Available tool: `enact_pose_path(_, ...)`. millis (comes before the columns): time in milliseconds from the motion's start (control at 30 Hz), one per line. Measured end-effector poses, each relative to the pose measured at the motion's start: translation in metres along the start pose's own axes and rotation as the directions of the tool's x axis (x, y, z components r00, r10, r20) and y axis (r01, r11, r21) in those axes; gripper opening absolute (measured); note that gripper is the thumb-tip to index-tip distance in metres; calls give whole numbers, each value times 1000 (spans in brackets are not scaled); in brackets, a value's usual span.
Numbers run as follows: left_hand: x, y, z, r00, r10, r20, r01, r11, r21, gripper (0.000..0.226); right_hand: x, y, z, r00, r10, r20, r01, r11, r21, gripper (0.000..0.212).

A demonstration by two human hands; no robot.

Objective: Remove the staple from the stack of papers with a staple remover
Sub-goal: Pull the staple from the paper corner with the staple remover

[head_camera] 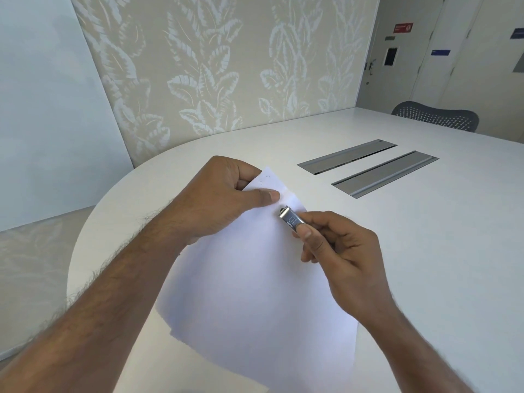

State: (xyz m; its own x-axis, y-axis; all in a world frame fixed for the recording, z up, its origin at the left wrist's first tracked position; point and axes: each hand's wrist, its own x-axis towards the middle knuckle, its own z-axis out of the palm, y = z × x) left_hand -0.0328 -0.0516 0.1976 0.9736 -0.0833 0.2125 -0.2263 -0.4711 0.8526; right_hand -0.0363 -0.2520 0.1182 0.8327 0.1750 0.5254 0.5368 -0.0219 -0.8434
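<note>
A stack of white papers [249, 285] lies slanted on the white table [425, 251], its far corner pointing away from me. My left hand [218, 199] pinches that far corner, thumb on top and fingers curled under the sheet. My right hand [337, 248] holds a small silver metal staple remover [290, 218] between thumb and fingers. The tool's tip rests on the paper just right of my left thumb. The staple itself is too small to make out; a few tiny dark marks show near the far corner.
Two grey metal cable-slot covers [368, 165] are set into the table beyond the papers. A dark mesh chair back [436, 116] stands at the far right edge. A leaf-patterned wall [212, 66] runs along the back. The table's rounded edge curves at the left.
</note>
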Motion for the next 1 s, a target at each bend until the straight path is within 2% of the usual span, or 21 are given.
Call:
enact_pose_path(100, 1, -4, 1, 1000, -10, 17, 11, 1000, -6, 11, 2, 3, 2, 999, 49, -4, -49, 999, -4, 13)
enact_pose_path(233, 2, -10, 2, 998, -37, 50, 37, 999, -3, 36, 4, 7, 2, 994, 105, 11, -105, 994, -28, 18)
enact_pose_path(500, 1, -11, 9, 998, -32, 55, 32, 999, 3, 9, 6, 9, 1, 995, 100, 28, -98, 994, -53, 11)
enact_pose_path(633, -1, -12, 9, 997, -24, 75, 25, 1000, -15, 8, 6, 9, 0, 994, 113, 7, -112, 993, -45, 10)
enact_pose_path(833, -3, -15, 9, 995, -2, 101, 3, 1000, -12, 21, 9, 6, -1, 984, 175, 28, -176, 983, 48, 13)
enact_pose_path(1000, -4, -17, 9, 997, 1, 80, 0, 1000, -11, 24, 11, 4, -2, 961, 268, 63, -275, 940, 200, 21)
